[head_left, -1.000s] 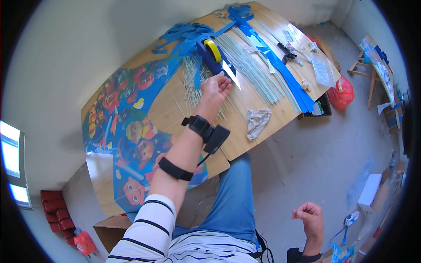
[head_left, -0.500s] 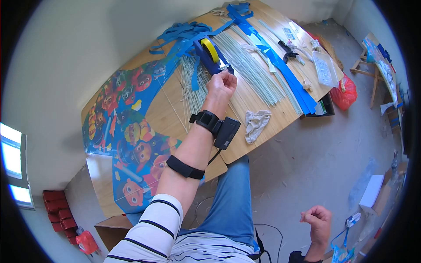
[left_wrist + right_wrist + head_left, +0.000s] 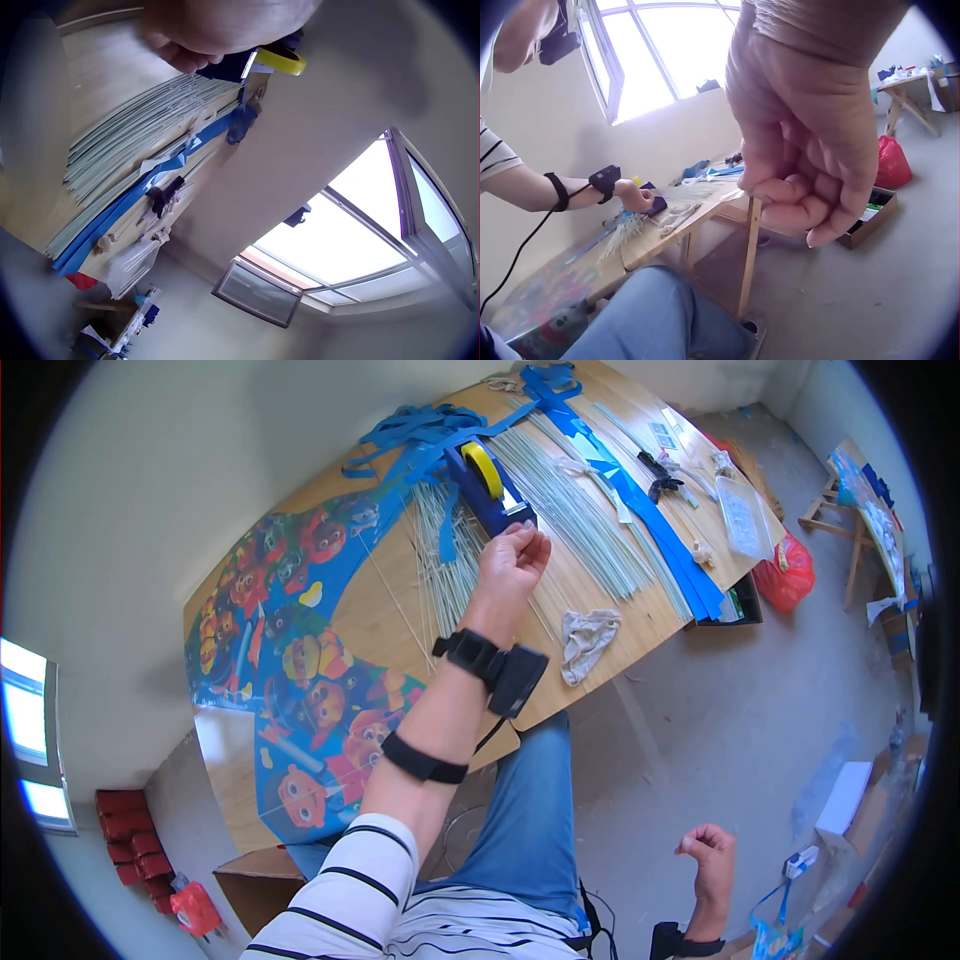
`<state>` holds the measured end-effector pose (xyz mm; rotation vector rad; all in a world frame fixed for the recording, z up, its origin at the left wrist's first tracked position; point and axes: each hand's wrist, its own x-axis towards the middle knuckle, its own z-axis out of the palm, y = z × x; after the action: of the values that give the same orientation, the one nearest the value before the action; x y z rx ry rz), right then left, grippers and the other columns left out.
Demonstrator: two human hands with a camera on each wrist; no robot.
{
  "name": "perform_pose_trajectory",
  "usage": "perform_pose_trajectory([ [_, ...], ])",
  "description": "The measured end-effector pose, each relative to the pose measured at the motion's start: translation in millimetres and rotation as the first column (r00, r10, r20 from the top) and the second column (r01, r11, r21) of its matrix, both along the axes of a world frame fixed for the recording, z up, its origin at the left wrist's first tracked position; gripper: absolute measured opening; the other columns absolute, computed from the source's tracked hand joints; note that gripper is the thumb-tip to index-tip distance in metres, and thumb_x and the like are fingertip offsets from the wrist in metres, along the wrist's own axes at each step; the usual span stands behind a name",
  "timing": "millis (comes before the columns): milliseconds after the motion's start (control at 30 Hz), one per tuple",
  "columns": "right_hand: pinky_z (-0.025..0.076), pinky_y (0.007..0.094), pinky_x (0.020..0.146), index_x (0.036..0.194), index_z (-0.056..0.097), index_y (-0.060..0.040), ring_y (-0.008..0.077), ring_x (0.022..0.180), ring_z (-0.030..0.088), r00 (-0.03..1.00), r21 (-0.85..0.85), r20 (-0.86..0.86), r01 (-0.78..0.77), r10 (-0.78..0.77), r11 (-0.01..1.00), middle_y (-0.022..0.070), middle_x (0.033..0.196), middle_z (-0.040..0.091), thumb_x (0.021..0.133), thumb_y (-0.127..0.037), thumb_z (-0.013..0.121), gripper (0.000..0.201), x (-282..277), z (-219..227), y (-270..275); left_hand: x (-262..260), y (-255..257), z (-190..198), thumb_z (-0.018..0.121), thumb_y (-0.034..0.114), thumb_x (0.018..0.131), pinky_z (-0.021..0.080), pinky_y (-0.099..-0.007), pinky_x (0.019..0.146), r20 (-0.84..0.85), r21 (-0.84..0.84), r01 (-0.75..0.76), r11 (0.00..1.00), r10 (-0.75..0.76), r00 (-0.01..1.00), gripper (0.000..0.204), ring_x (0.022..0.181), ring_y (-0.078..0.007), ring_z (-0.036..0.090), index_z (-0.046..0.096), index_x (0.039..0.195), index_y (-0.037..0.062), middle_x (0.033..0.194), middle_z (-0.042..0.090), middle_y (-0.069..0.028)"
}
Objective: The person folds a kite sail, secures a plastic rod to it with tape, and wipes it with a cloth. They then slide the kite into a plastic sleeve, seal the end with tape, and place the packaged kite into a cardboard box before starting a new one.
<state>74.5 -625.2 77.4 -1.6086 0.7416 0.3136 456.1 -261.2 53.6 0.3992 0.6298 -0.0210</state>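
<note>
My left hand (image 3: 512, 565) is just in front of a blue tape dispenser (image 3: 488, 495) with a yellow core, its thumb and fingertips close to the cutter end. A thin, clear strip of tape (image 3: 192, 87) shows under these fingertips in the left wrist view, pinched between them. Held out in the air to the right of the body, away from the table, is my right hand (image 3: 709, 855). Its fingers curl loosely, thumb near the forefinger, and nothing shows between them in the right wrist view. Thin pale rods (image 3: 575, 510) lie in a bundle right of the dispenser.
Blue straps (image 3: 425, 432) heap at the table's back edge. A printed cartoon sheet (image 3: 300, 660) covers the left side. A crumpled whitish cloth (image 3: 588, 645) sits near the front edge. Farther right are a clear plastic box (image 3: 742, 515) and a red bag (image 3: 785, 575).
A bright strip of tape stretched from the dispenser past my left fingers earlier; it no longer shows there. The left hand has shifted slightly right. My right hand has moved little.
</note>
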Motion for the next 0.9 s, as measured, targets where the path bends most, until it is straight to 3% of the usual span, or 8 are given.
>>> perform_pose_trajectory([
  [67,0.055,0.0316,0.07,0.081,0.066,0.0022,0.0172,0.068,0.066,1.0,-0.03,0.003,0.008,-0.007,1.0,0.0067,0.074,0.067,0.078,0.004,0.069,0.005,-3.7,-12.2,-3.4,-23.6,19.6,17.5,0.066,-0.009,0.094,0.06,-0.0392,0.087,0.257,-0.057,0.135,0.989,-0.116,0.959,0.027,0.089,-0.0232,0.065,0.058,0.118,0.0,0.099,0.062,-0.0122],
  [100,0.055,0.0315,0.07,0.082,0.066,0.0021,0.0172,0.068,0.065,1.0,-0.036,-0.01,-0.003,0.002,0.999,0.0067,0.074,0.067,0.078,0.004,0.069,0.005,-5.4,-18.6,-4.3,-37.1,29.7,30.4,0.066,-0.008,0.094,0.06,-0.037,0.088,0.356,0.013,0.2,0.98,-0.191,0.915,0.034,0.09,-0.022,0.065,0.056,0.127,-0.0002,0.1,0.064,-0.0106],
  [233,0.054,0.0307,0.069,0.081,0.066,0.0005,0.0166,0.067,0.065,0.997,-0.035,-0.007,-0.074,0.074,0.997,0.0063,0.074,0.066,0.079,0.005,0.066,0.005,-7.6,-40.3,2.4,-105.1,76.1,89.2,0.07,-0.004,0.093,0.059,-0.0356,0.089,0.557,0.178,0.27,0.946,-0.323,0.765,0.04,0.094,-0.0188,0.065,0.059,0.131,0.0014,0.099,0.063,-0.0053],
  [500,0.052,0.0276,0.07,0.082,0.066,-0.0016,0.0139,0.07,0.064,0.933,-0.049,0.095,-0.345,0.348,0.937,0.0043,0.074,0.066,0.083,0.002,0.066,0.004,24.5,-14.8,47.8,-260.9,159.7,185.0,0.072,0.005,0.096,0.058,-0.0328,0.085,0.693,0.314,-0.009,0.949,-0.223,0.686,0.01,0.091,-0.0149,0.067,0.064,0.099,0.0109,0.096,0.065,-0.0015],
  [667,0.049,0.0241,0.073,0.084,0.063,-0.0043,0.0102,0.075,0.062,0.807,-0.048,0.214,-0.555,0.551,0.831,0.0007,0.078,0.065,0.085,-0.001,0.066,0.005,47.3,7.4,90.4,-361.4,209.2,216.4,0.074,0.008,0.095,0.055,-0.036,0.095,0.707,0.393,-0.339,0.855,-0.045,0.706,0.011,0.1,-0.0177,0.063,0.066,0.101,0.0133,0.102,0.063,-0.0021],
  [800,0.04,0.0219,0.067,0.087,0.062,-0.0042,0.0055,0.071,0.051,0.656,-0.099,0.253,-0.714,0.711,0.694,-0.0041,0.075,0.056,0.085,0.001,0.065,0.007,70.7,32.6,139.5,-441.3,270.3,205.7,0.074,0.01,0.096,0.055,-0.0391,0.097,0.724,0.477,-0.537,0.695,0.035,0.688,0.009,0.103,-0.0185,0.062,0.066,0.1,0.0137,0.101,0.062,-0.0031],
  [833,0.039,0.0219,0.067,0.087,0.061,-0.0043,0.0052,0.071,0.05,0.62,-0.109,0.246,-0.746,0.745,0.657,-0.0045,0.075,0.055,0.084,0.001,0.065,0.007,75.6,42.1,153.6,-463.0,288.8,202.0,0.074,0.008,0.094,0.056,-0.0371,0.094,0.737,0.476,-0.508,0.718,-0.012,0.675,0.011,0.099,-0.0179,0.062,0.066,0.1,0.0134,0.095,0.061,-0.0028],
  [900,0.039,0.0204,0.073,0.085,0.062,-0.0036,0.008,0.071,0.05,0.55,-0.142,0.239,-0.795,0.8,0.589,-0.004,0.075,0.055,0.085,-0.006,0.066,0.005,85.1,47.7,175.5,-506.1,305.5,198.9,0.075,0.006,0.094,0.057,-0.0359,0.091,0.683,0.52,-0.581,0.627,0.104,0.723,0.013,0.095,-0.0176,0.062,0.066,0.1,0.0133,0.092,0.06,-0.0024],
])
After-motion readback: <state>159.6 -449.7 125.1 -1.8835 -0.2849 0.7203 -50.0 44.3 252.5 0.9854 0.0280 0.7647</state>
